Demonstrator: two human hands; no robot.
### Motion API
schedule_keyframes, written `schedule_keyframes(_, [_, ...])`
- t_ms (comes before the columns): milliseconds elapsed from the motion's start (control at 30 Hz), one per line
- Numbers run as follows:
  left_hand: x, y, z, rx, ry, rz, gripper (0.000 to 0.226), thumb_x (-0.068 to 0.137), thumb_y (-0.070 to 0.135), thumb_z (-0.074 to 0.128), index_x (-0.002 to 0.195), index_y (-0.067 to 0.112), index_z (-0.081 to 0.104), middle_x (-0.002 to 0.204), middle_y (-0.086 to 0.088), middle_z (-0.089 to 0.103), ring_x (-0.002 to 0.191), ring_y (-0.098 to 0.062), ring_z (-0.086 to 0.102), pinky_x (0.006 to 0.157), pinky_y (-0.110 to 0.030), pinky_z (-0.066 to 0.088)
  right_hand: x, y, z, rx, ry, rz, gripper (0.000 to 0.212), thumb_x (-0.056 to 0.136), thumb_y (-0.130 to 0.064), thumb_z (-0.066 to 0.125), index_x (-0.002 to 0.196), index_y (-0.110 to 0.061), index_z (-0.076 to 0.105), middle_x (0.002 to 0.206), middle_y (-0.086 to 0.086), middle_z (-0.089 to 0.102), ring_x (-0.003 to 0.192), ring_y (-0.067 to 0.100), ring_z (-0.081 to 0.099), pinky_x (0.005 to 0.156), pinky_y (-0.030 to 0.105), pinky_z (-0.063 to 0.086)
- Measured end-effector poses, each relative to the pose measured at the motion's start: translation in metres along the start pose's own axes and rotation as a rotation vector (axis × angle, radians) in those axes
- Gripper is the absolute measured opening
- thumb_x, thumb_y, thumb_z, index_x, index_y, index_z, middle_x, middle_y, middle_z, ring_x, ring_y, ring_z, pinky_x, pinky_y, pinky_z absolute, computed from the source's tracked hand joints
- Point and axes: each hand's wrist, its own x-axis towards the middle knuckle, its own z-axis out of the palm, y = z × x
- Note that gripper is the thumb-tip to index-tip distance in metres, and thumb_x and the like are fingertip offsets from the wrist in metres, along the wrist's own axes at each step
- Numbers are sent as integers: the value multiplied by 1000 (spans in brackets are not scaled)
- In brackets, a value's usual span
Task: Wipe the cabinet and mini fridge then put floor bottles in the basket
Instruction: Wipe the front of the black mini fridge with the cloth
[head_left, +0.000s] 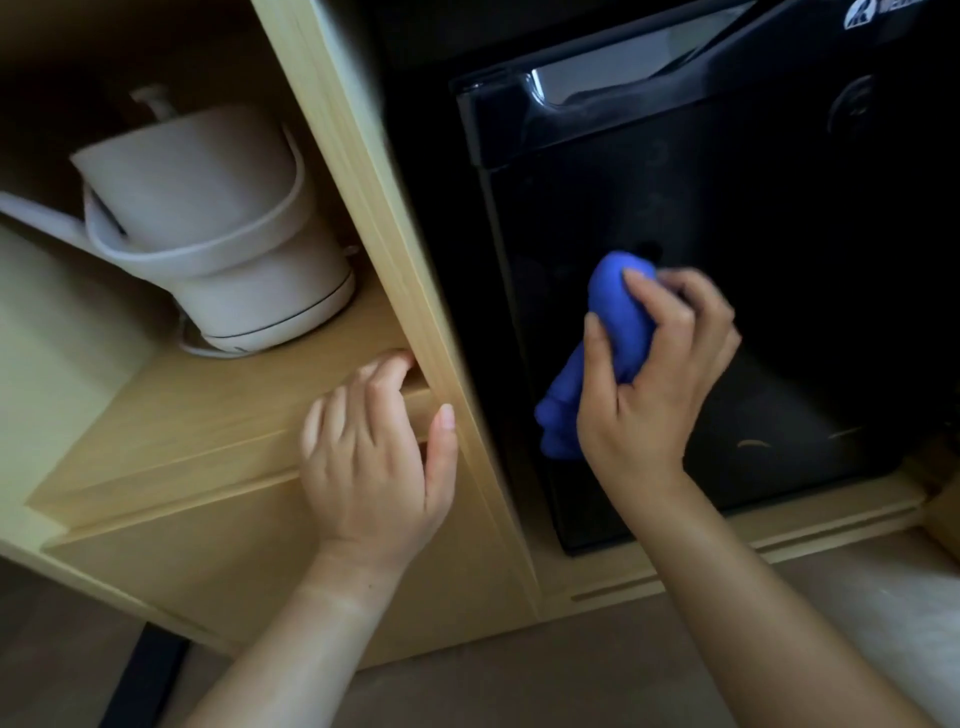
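Note:
A light wooden cabinet (218, 415) fills the left, with a black mini fridge (753, 218) set in its right bay. My right hand (654, 374) is shut on a bunched blue cloth (613, 312) and presses it against the lower part of the fridge door. My left hand (379, 447) rests on the front edge of the cabinet shelf, fingers curled over it and the thumb against the upright divider (395, 260). No bottles or basket are in view.
A white electric kettle (223, 223) stands on the shelf in the left compartment, its cord looped at the base. The fridge door handle (597, 98) runs along its top. Grey floor (571, 675) lies below, with a pale patch at the right.

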Motion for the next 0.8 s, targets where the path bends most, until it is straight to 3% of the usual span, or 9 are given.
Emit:
schedule_keyframes(167, [0,0,0,3,3,11,40,92,33,40,118,3,48,106,-15,64,94,-26,50,83,-38,36,20,-23,20,43,28,-131,30,92,-27,58,120,-22,46,125,4,40,113,25,43,98,39,36])
schedule_keyframes(367, [-2,-1,-3,-27,-29,5,41,93,35,39,118,5,47,107,-14,64,97,-24,51,86,-37,36,-30,24,0,-106,-184,-237,30,93,-33,53,120,-21,46,126,6,38,112,29,40,105,30,26])
schedule_keyframes(633, [-1,-2,-6,-46,-40,2,40,93,36,40,119,6,48,105,-12,63,94,-24,50,85,-36,36,14,-22,20,4,-69,-239,28,93,-31,55,119,-23,47,125,0,37,113,24,41,99,41,35])
schedule_keyframes(800, [-1,-2,-9,-60,-83,-14,42,94,38,40,120,6,47,108,-13,63,98,-24,50,89,-36,35,-3,-15,18,-50,-133,-232,30,93,-33,53,121,-24,45,127,1,36,114,26,39,102,31,28])
